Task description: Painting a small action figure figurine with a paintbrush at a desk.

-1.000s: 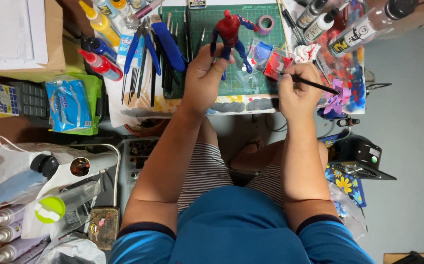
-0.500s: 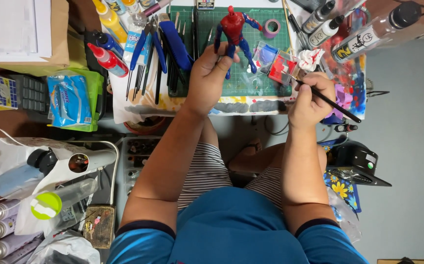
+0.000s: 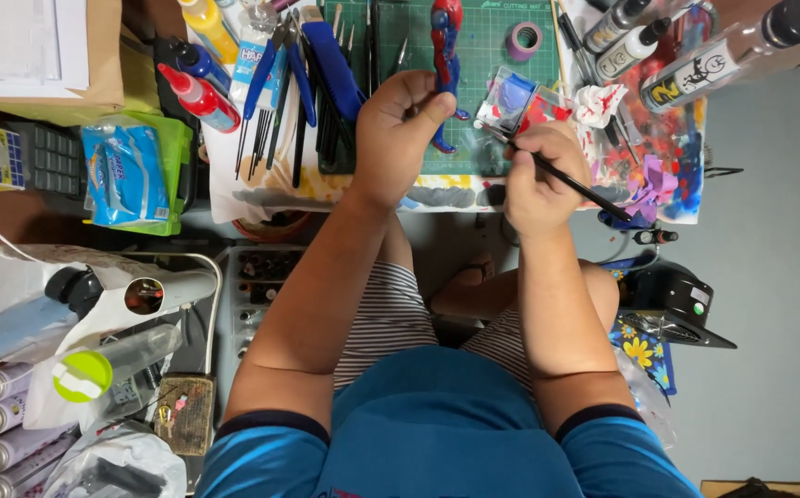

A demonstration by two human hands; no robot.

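Left hand: closed around the legs of a red-and-blue figurine, holding it above the green cutting mat; thumb pressed against the figure's lower part.
Figurine: lengthwise along the mat, upper body pointing away from the person and cut off by the top edge of the frame.
Right hand: closed on a thin dark paintbrush; fingers pinch the shaft near the front, handle runs out to the right past the knuckles.
Brush tip: just beside the figurine's lower leg; contact cannot be confirmed.
Paint palette: small clear tray with blue and red paint, on the mat just beyond the right hand.
Crumpled tissue: paint-stained, right of the palette.
Tape roll: purple, lying on the mat near its far edge.
Pliers: blue-handled, left of the mat among a row of dark tools.
Squeeze bottles: red and yellow, at the counter's left.
Counter: covered with paint-smeared paper.
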